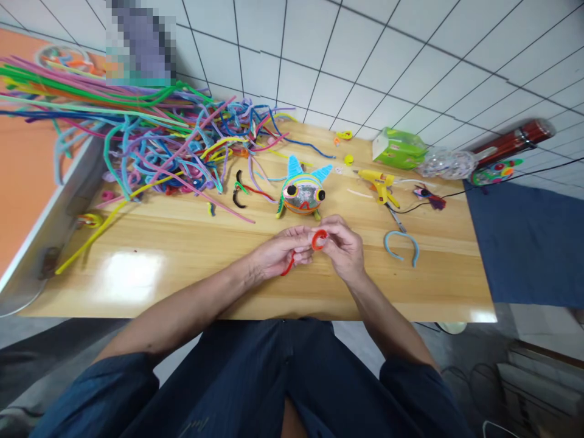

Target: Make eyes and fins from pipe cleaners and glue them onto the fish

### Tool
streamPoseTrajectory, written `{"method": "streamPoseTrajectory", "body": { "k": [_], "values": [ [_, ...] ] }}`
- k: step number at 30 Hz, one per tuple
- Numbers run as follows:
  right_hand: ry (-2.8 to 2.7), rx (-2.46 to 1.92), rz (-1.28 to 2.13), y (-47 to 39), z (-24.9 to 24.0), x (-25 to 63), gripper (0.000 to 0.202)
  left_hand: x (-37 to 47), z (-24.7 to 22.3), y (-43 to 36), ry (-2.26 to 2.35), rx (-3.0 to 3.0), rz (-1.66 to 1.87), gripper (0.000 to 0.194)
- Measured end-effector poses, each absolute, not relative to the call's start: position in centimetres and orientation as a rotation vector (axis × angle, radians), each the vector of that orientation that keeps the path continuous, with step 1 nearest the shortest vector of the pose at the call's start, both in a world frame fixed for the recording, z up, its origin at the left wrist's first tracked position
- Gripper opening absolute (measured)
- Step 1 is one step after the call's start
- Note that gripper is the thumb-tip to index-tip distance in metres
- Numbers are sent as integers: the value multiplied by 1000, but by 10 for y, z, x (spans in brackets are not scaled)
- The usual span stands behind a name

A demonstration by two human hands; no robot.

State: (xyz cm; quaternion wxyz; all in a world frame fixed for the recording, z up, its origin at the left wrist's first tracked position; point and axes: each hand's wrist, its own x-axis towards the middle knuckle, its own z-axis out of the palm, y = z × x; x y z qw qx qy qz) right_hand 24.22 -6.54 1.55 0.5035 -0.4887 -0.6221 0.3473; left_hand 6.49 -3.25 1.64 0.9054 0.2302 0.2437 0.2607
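Your red pipe cleaner (315,241) is over the tabletop's (191,237) front half, pinched in the fingers of your left hand (283,249) and right hand (344,243); I'd call it part-done: ring curled, tail below the left hand not, their join hidden. The pipe-cleaner creature (303,193) just beyond has two eyes, two blue ears, one mouth on; can't tell if anything's missing. Count: one creature, one yellow glue gun (378,182), one light-blue arc (417,248) to your right; pipe-cleaner pile (159,152) too tangled to count.
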Motion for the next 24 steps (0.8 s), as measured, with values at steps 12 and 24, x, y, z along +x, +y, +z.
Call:
{"method": "streamPoseTrajectory", "body": {
  "k": [12,24],
  "values": [
    [-1664,-1382,629,-89,41,233,9,16,19,-52,863,890,814,41],
    [-1820,-1432,482,-92,41,229,10,8,15,-53,882,1066,759,34]
  ]
}}
